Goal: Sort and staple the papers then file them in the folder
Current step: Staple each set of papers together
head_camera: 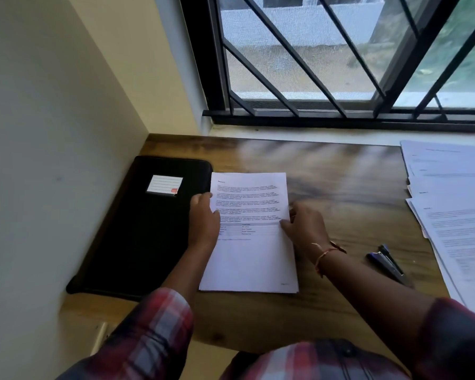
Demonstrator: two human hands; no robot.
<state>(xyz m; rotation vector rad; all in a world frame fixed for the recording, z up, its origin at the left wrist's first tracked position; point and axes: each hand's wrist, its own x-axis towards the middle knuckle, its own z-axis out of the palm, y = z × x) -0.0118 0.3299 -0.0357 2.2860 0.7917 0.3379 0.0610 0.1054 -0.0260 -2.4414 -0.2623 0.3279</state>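
White papers [249,253], long axis toward window [340,50], apparently pinched by left hand [203,219] and right hand [306,227].

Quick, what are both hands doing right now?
Left hand: grips the paper stack by its left edge.
Right hand: pinches the same stack's right edge.

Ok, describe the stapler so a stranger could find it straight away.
Start at the brown wooden desk under the barred window. Near its right side, between the held white paper stack and the spread white sheets, lies the dark blue and silver stapler. It is the only thing there that is not paper.
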